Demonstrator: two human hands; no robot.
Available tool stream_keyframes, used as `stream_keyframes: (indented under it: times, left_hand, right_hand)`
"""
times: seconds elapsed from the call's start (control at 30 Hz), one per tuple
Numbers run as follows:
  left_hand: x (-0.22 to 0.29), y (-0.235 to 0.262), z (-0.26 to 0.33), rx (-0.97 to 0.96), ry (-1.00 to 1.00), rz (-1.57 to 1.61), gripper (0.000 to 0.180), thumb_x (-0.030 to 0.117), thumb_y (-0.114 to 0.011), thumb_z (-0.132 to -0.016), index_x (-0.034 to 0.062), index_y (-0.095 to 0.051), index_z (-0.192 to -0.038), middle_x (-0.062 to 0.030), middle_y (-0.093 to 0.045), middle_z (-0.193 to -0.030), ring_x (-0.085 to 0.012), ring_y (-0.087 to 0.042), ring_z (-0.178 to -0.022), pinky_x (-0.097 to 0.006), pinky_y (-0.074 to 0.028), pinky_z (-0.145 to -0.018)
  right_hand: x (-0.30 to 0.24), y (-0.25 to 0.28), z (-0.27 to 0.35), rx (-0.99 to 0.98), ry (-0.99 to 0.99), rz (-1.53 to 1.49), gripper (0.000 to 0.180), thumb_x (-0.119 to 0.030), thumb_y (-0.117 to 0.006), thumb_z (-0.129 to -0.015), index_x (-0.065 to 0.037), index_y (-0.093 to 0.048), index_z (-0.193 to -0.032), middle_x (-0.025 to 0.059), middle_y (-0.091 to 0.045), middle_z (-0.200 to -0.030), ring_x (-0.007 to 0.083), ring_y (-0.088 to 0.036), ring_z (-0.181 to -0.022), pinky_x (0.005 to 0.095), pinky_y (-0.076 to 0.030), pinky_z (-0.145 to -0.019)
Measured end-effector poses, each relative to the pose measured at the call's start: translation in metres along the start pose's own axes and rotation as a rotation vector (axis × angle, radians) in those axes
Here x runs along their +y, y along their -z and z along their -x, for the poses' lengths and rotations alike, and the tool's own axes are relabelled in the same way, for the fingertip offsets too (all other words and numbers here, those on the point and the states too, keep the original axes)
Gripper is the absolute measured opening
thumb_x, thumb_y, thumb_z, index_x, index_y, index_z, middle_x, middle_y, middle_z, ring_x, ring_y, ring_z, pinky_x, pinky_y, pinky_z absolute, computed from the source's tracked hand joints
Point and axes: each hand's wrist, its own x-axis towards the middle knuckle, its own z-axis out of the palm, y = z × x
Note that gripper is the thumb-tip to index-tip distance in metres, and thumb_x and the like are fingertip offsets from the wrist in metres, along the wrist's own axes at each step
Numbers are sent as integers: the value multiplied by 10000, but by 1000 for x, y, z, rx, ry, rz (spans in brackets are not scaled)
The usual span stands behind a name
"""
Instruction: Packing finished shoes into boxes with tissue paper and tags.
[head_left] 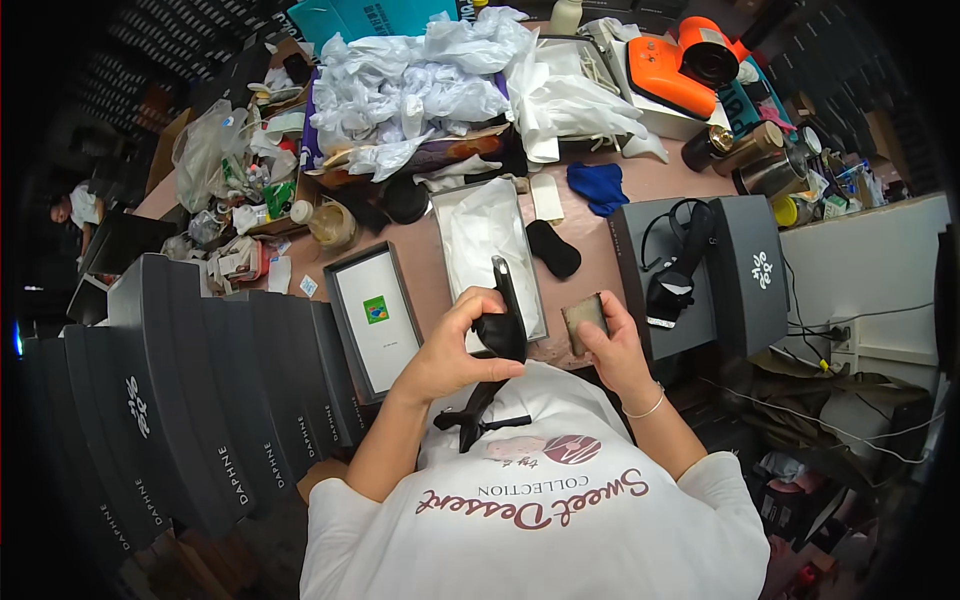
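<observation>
My left hand (450, 345) is wrapped round a black high-heeled sandal (508, 310), held upright close to my body; its straps hang down over my white shirt. In my right hand (622, 350) a thin greyish-brown pad (583, 322) is pinched between thumb and fingers, apart from the sandal. Beyond both hands lies an open shoebox (436, 235) lined with white tissue paper (485, 225). Another black strappy sandal (672, 280) rests on a dark shoebox (632, 250) to the right. Left of the tissue-lined box sits a shallow tray-like lid (385, 345) with a green label inside.
Dark shoeboxes (180, 390) are stacked high at my left. Crumpled white paper (410, 90) fills the far side, beside an orange machine (670, 75). A black pad (553, 249), a blue cloth (597, 188) and a jar (333, 226) lie around. Cables (850, 430) hang at right.
</observation>
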Motion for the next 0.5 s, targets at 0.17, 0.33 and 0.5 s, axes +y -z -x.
stream_keyframes:
  times: [0.17,0.33,0.5]
  left_hand:
    - [-1,-3,2,-49,47,-15,501,222,-861,-626,18,-554,-965,-50,-477,-1069,-172,-468,-1032,-286,-356,-943]
    - [21,13,-5,-228,115,-91,546,270,-859,-632,-28,-589,-1001,-101,-459,-1128,-213,-440,-1107,-310,-327,-993]
    - [42,26,-5,-326,196,-187,538,268,-824,-657,-59,-601,-1021,-144,-460,-1162,-257,-438,-1130,-316,-345,-986]
  right_hand:
    - [-30,-27,11,-32,387,647,200,-149,-685,-843,-7,-567,-920,62,-580,-786,131,-539,-636,246,-423,-568]
    - [-44,-36,6,-85,498,858,210,-137,-702,-815,-2,-570,-907,99,-581,-773,205,-562,-614,290,-427,-541]
    - [-51,-49,-1,-227,582,922,211,-97,-715,-789,-1,-569,-908,106,-578,-740,221,-577,-598,308,-441,-526]
